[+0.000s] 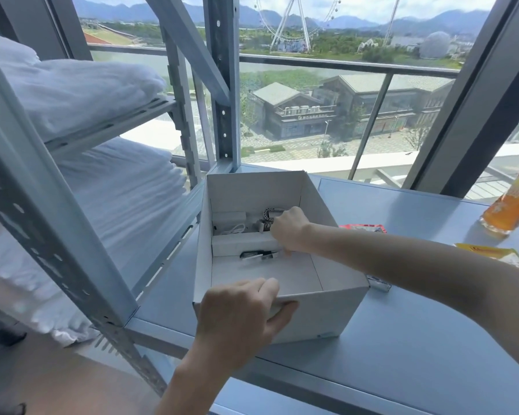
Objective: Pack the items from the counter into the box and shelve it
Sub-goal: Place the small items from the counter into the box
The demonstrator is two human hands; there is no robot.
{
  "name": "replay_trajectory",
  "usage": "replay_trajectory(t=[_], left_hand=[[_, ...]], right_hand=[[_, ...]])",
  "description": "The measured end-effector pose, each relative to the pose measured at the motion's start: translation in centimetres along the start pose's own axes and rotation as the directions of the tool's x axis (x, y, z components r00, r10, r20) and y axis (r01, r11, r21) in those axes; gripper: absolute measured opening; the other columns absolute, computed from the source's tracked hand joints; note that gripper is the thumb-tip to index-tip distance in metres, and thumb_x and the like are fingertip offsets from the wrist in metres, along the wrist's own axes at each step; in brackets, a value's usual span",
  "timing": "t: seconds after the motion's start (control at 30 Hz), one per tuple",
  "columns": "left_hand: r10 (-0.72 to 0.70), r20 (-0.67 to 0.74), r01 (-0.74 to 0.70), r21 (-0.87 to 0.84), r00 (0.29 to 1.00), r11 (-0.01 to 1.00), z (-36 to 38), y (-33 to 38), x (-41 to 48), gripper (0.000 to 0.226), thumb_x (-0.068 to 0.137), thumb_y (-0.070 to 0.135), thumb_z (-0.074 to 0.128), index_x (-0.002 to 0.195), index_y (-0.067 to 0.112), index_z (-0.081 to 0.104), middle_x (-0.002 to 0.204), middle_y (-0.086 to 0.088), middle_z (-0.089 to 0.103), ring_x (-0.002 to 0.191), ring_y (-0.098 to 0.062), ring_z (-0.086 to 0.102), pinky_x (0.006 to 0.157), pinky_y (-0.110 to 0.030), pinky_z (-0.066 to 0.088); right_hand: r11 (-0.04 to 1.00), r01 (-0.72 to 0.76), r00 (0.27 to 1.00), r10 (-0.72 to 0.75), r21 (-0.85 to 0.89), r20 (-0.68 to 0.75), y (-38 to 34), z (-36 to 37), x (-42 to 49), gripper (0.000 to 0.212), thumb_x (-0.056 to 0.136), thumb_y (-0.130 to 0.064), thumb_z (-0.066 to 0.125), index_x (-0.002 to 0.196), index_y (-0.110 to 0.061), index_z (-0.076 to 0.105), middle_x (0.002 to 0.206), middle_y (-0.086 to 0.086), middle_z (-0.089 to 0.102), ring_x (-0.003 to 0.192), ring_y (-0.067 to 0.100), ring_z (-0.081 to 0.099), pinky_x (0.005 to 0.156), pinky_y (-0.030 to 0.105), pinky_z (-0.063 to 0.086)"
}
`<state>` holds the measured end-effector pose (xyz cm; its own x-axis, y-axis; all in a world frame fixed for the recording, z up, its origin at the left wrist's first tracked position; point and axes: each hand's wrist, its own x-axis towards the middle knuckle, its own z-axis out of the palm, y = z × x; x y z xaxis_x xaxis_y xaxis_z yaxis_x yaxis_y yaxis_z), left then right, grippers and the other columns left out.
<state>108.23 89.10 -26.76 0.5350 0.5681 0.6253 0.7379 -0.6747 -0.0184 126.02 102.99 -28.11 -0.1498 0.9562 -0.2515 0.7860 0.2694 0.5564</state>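
An open white cardboard box [324, 313] stands on the pale counter [417, 339]. My left hand [243, 313] grips its near rim, fingers curled over the edge. My right hand [291, 230] reaches down inside the box, fingers curled at a silver chain-link metal piece [267, 217]. On the box floor lie a small white box with a white cable [229, 224], a white strip [243, 242] and a small dark object [256, 254]. I cannot tell whether the fingers hold the metal piece.
A grey metal shelf rack [57, 223] holding folded white bedding [126, 205] stands left of the box. On the counter right of the box lie a red packet [364, 227], a yellow packet [498, 254], a small wrapped item [379, 284] and an orange drink bottle [510, 208]. Windows lie behind.
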Motion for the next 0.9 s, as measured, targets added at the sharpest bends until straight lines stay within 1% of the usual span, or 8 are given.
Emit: replay_trajectory(t=[0.13,0.17,0.27,0.5,0.57,0.63,0.77,0.9], left_hand=[[0.002,-0.006,-0.002,-0.001,1.000,1.000,-0.1,0.0,0.0,0.043,0.078,0.054,0.046,0.051,0.020,0.042,0.039,0.005,0.041,0.032,-0.012,0.040,0.038,-0.014,0.017],[0.000,-0.010,0.000,0.000,1.000,1.000,-0.1,0.1,0.0,0.043,0.078,0.054,0.046,0.051,0.020,0.042,0.039,0.005,0.041,0.032,-0.012,0.039,0.039,-0.014,0.016],[-0.004,-0.009,0.004,0.001,1.000,1.000,-0.1,0.1,0.1,0.043,0.077,0.054,0.046,0.050,0.020,0.042,0.039,0.005,0.041,0.032,-0.013,0.040,0.040,-0.015,0.015],[0.014,0.019,-0.013,-0.023,1.000,1.000,-0.1,0.0,0.2,0.042,0.078,0.054,0.046,0.051,0.021,0.043,0.037,0.006,0.040,0.031,-0.012,0.038,0.040,-0.014,0.014],[0.012,0.031,-0.010,-0.038,0.999,0.999,-0.2,0.0,0.2,0.042,0.078,0.053,0.045,0.051,0.020,0.043,0.036,0.005,0.040,0.030,-0.013,0.038,0.039,-0.015,0.015],[0.010,0.036,-0.008,-0.055,0.999,0.998,-0.2,0.0,0.2,0.042,0.078,0.053,0.044,0.051,0.020,0.043,0.036,0.004,0.040,0.030,-0.014,0.038,0.039,-0.015,0.016],[0.036,0.065,-0.031,-0.082,0.997,0.996,-0.2,0.0,0.2,0.041,0.079,0.051,0.044,0.051,0.021,0.043,0.037,0.005,0.042,0.029,-0.014,0.039,0.037,-0.016,0.019],[0.047,0.131,-0.033,-0.109,0.990,0.994,-0.3,0.7,0.6,0.039,0.080,0.051,0.040,0.054,0.021,0.045,0.038,0.006,0.044,0.029,-0.014,0.041,0.034,-0.017,0.025]], right_hand=[[0.998,0.051,0.996,-0.048,-0.037,0.070,-0.2,0.2,-0.3,0.022,0.084,-0.032,0.066,0.099,-0.016,0.062,0.106,0.000,0.063,0.097,0.020,0.061,0.068,0.026,0.035],[0.997,0.065,0.993,-0.062,-0.028,0.102,-0.3,0.2,-0.4,0.018,0.082,-0.033,0.066,0.087,-0.016,0.061,0.096,-0.001,0.062,0.090,0.020,0.060,0.067,0.026,0.036],[0.998,0.052,0.979,-0.059,0.037,0.197,0.1,0.2,-0.6,0.040,0.078,-0.043,0.068,0.054,-0.018,0.048,0.063,-0.005,0.047,0.070,0.019,0.051,0.065,0.025,0.037],[0.987,-0.005,0.957,-0.042,0.163,0.288,0.5,0.3,-0.7,0.045,0.086,-0.047,0.058,0.051,-0.019,0.055,0.033,-0.010,0.050,0.052,0.010,0.049,0.050,0.018,0.032],[0.962,-0.030,0.947,-0.060,0.272,0.317,1.2,-0.2,-1.2,0.038,0.086,-0.044,0.059,0.058,-0.018,0.058,0.040,-0.010,0.055,0.054,0.012,0.056,0.054,0.017,0.038],[0.897,-0.038,0.970,-0.072,0.440,0.231,2.3,-1.5,-2.0,0.031,0.086,-0.041,0.058,0.066,-0.018,0.062,0.055,-0.008,0.063,0.058,0.011,0.060,0.058,0.019,0.044],[0.777,0.074,0.981,0.057,0.625,-0.187,5.3,-3.7,-6.3,0.025,0.088,-0.029,0.057,0.077,-0.010,0.067,0.069,0.000,0.070,0.054,0.010,0.061,0.062,0.028,0.054],[0.701,0.105,0.935,0.172,0.705,-0.310,8.9,-2.2,-11.9,0.017,0.089,-0.026,0.060,0.080,-0.013,0.067,0.066,-0.009,0.067,0.047,-0.004,0.059,0.058,0.016,0.052]])
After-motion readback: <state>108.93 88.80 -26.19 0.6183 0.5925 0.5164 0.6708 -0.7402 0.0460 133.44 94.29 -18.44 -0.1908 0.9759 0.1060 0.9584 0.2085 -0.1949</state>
